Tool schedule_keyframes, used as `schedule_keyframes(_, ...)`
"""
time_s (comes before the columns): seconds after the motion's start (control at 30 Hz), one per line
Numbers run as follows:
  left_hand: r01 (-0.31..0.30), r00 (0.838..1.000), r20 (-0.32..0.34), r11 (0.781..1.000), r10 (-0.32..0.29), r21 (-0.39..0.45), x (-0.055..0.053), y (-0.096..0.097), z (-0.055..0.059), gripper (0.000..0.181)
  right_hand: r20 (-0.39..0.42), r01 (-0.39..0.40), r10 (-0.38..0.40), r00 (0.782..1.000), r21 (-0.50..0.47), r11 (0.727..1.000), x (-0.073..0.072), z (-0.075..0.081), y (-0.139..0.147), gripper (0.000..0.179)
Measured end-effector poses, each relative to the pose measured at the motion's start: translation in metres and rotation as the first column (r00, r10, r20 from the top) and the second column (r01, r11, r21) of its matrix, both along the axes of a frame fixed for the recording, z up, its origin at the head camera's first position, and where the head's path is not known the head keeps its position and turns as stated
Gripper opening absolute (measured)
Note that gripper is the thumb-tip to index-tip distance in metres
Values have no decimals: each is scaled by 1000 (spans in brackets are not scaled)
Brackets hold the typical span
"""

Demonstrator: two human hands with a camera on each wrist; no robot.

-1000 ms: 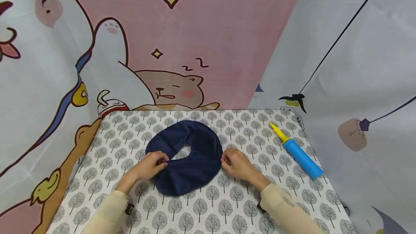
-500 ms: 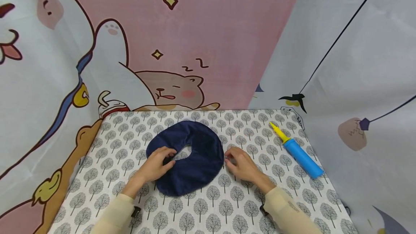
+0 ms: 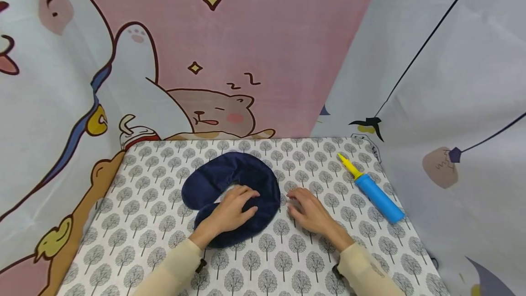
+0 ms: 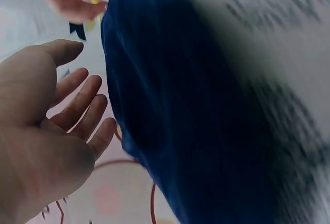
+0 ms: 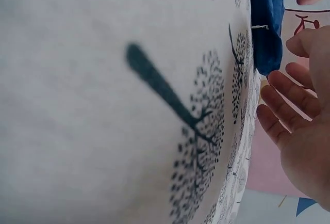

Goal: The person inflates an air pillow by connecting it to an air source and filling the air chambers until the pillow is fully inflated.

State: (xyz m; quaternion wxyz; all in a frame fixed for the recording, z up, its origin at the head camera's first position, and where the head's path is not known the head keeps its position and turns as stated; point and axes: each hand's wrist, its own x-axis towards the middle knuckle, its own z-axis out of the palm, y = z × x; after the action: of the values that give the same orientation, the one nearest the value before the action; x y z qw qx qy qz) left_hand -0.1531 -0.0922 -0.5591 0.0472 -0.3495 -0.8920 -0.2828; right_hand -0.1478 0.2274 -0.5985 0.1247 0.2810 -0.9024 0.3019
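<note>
A navy velvety U-shaped neck pillow lies flat on the tree-print cloth, its gap toward the left. Over its lower arm and central hole reaches my left hand, fingers spread and gently bent with nothing in them. The left wrist view shows that palm, the left hand, beside the dark fabric. My right hand is just right of the pillow's outer edge, thumb and fingers apart. A small pale zipper pull or tag shows on the pillow's side in the right wrist view.
A blue hand pump with a yellow nozzle lies at the right of the table. Cartoon-printed curtains rise behind the table and at both sides. The tablecloth has a grey tree pattern.
My left hand has let go of the pillow's inner edge and moved right across it. My right hand has let go of the outer edge and drawn slightly away. The pump stays put.
</note>
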Motion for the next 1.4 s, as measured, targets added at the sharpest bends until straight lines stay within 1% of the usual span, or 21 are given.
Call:
schedule_keyframes(0.17,19,999,29,999,-18,-48,3,25,-3,34,21,-8,8,1000,-4,1000,4,4,3,28)
schedule_keyframes(0.27,7,1000,-15,996,-8,-94,6,35,-9,32,40,-12,12,999,-4,1000,6,4,3,25)
schedule_keyframes(0.33,-7,998,-57,993,0,-122,8,40,-14,32,41,-13,12,999,1,1000,6,3,4,24)
schedule_keyframes(0.4,-23,996,-85,990,11,-141,10,43,-18,32,51,-11,11,999,7,1000,7,3,4,23)
schedule_keyframes(0.5,-34,995,-96,987,19,-160,13,46,-22,33,60,-7,6,998,15,1000,8,2,4,21)
schedule_keyframes(0.63,-38,995,-92,982,22,-184,15,48,-25,36,65,-1,0,998,17,1000,8,3,4,19)
schedule_keyframes(0.83,-38,993,-115,979,15,-200,13,48,-28,37,61,-15,14,998,16,1000,8,5,4,16)
schedule_keyframes(1.0,-45,989,-150,978,14,-205,11,47,-29,33,55,-18,17,998,18,1000,8,5,6,15)
schedule_keyframes(1.27,-55,982,-187,981,20,-188,9,45,-28,28,73,-22,21,997,19,1000,7,4,6,15)
schedule_keyframes(1.4,-64,982,-187,985,33,-160,8,43,-29,24,80,-34,32,996,25,999,7,5,5,17)
